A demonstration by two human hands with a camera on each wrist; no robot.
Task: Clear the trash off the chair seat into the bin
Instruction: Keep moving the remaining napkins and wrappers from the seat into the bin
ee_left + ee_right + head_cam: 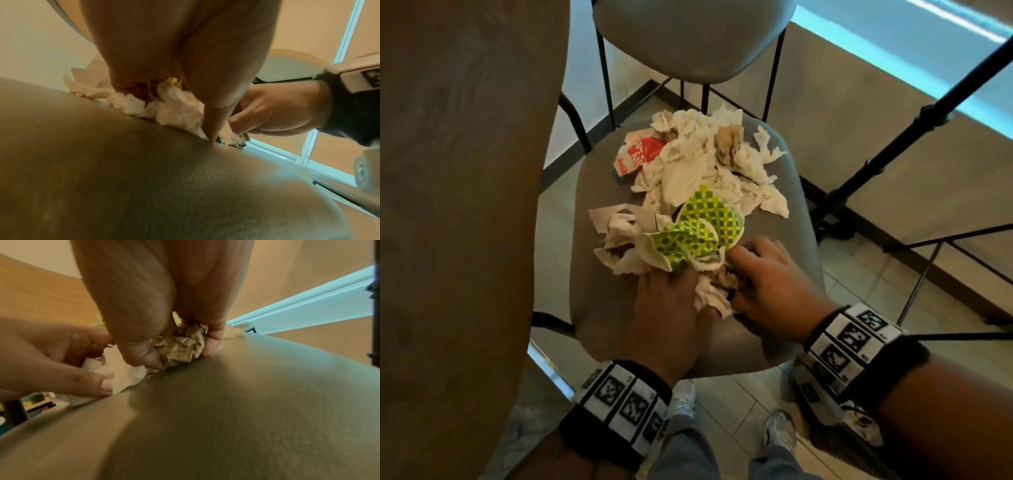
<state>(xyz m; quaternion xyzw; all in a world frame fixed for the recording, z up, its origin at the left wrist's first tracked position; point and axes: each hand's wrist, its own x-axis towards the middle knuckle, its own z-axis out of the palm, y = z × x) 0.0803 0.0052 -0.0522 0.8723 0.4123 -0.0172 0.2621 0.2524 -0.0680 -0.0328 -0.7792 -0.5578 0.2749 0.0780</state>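
A pile of trash lies on the grey chair seat [784, 192]: white tissues [688, 171], a red-and-white carton [637, 156] and a green-dotted wrapper [705, 222]. Both hands are at the pile's near edge. My left hand [685, 279] curls its fingers and thumb round crumpled white tissue [180, 116]; the left hand [164, 105] fills the top of its wrist view. My right hand [739, 274] grips a crumpled brown paper ball [180, 344] between thumb and fingers; the right hand [183, 353] presses down on the seat. No bin shows in any view.
A wooden tabletop [448, 205] overhangs the seat's left side. The chair's grey backrest [688, 34] stands behind the pile. Black tripod legs [893, 137] cross the floor at right. My shoes [780, 431] stand on the tiled floor below the seat's front edge.
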